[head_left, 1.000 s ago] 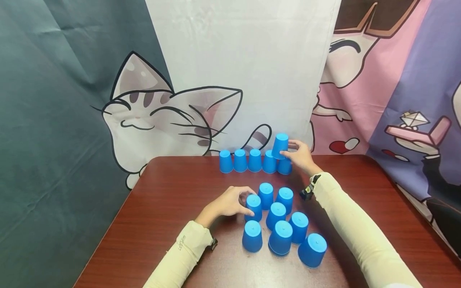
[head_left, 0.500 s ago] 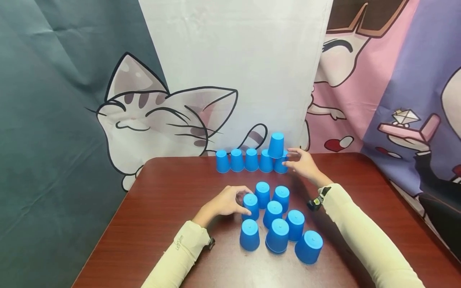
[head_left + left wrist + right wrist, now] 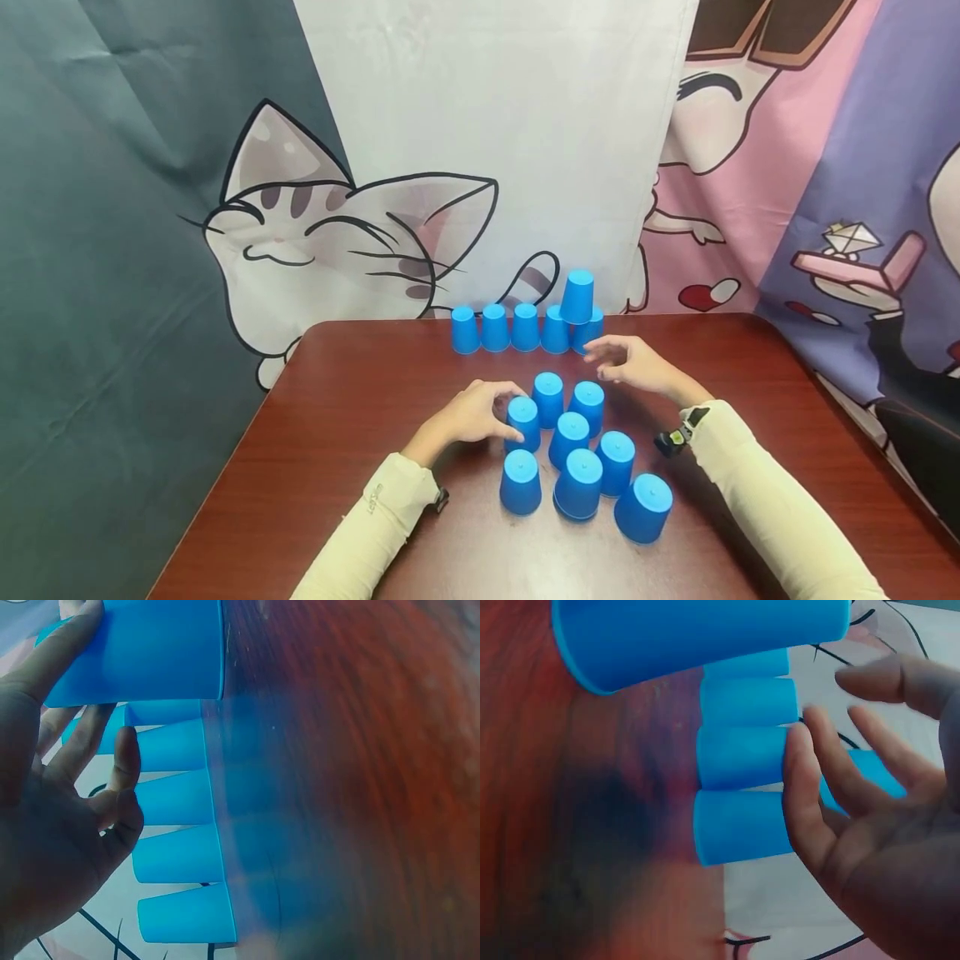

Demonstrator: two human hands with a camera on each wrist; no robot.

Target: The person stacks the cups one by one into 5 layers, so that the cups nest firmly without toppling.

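My left hand (image 3: 474, 414) grips an upside-down blue plastic cup (image 3: 524, 427) at the left of the near group, thumb in front and fingers behind. In the left wrist view that cup (image 3: 161, 656) fills the top, between thumb and fingers. My right hand (image 3: 633, 364) holds nothing; its fingers are loosely bent in the air, just in front of the back row's right end. Along the far edge runs a row of several inverted cups (image 3: 494, 328). One more cup (image 3: 578, 297) sits on top, bridging the two rightmost ones.
Around the held cup stand several more inverted cups (image 3: 579, 486) on the reddish-brown wooden table (image 3: 360, 392). A printed cloth backdrop (image 3: 495, 100) with a cartoon cat hangs right behind the table's far edge.
My right hand has let go of the upper cup, which now rests on the back row, and has drawn back towards me. My left hand keeps its grip on its cup.
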